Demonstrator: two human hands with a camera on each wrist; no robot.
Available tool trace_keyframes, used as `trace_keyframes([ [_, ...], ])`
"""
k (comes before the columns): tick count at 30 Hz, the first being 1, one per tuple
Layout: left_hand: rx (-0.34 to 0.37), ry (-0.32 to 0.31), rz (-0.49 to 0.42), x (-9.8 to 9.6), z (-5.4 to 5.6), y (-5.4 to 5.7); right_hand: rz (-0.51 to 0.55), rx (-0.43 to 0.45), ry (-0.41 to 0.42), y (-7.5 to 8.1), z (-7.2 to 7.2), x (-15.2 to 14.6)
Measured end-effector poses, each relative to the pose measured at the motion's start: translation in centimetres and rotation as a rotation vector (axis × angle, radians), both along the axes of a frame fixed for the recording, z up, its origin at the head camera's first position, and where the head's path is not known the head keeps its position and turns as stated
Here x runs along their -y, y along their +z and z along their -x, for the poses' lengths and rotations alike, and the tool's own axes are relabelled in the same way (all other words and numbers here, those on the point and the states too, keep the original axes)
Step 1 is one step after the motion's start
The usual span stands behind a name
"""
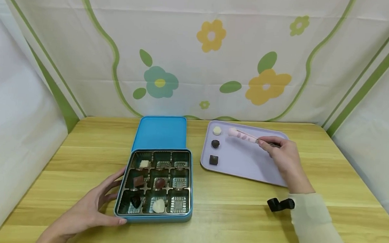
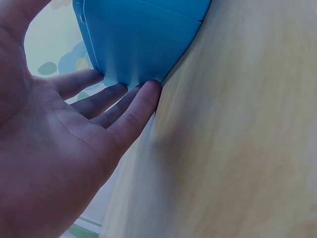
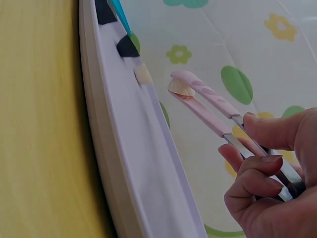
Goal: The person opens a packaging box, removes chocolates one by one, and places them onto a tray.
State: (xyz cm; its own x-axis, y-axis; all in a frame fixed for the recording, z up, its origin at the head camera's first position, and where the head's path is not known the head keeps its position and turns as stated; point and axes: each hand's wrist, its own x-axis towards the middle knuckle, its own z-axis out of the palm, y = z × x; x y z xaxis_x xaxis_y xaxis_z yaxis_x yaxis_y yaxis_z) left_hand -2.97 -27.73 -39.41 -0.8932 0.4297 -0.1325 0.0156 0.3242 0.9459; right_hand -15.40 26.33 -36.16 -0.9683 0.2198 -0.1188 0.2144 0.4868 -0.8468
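Note:
My left hand touches the left side of the blue tin, its thumb at the near left corner. In the left wrist view, nearly straight fingertips rest against the tin wall. My right hand grips pink-tipped tongs above the lilac tray. The right wrist view shows a pale, ridged chocolate pinched between the tong tips, raised over the tray. A white chocolate, a round dark chocolate and a square dark chocolate line the tray's left side.
Nine-compartment plastic insert in the tin: white, brown and dark chocolates occupy the left and middle columns. The blue lid lies behind the tin, partly under or against its back edge. A flowered curtain closes off the back of the wooden table.

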Motion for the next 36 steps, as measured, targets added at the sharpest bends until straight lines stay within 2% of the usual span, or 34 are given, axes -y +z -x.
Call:
trace_keyframes([
  [12,-0.007,-0.001,-0.003,0.2,-0.1,0.0,0.039,0.074,-0.101,-1.4,0.7,-1.2],
  [22,0.002,0.009,0.025,0.0,0.0,-0.1,0.028,0.083,-0.111,-1.9,0.8,-1.4],
  [36,-0.02,0.006,0.026,0.1,0.1,-0.2,-0.004,0.081,-0.135,-1.7,0.6,-2.2],
])
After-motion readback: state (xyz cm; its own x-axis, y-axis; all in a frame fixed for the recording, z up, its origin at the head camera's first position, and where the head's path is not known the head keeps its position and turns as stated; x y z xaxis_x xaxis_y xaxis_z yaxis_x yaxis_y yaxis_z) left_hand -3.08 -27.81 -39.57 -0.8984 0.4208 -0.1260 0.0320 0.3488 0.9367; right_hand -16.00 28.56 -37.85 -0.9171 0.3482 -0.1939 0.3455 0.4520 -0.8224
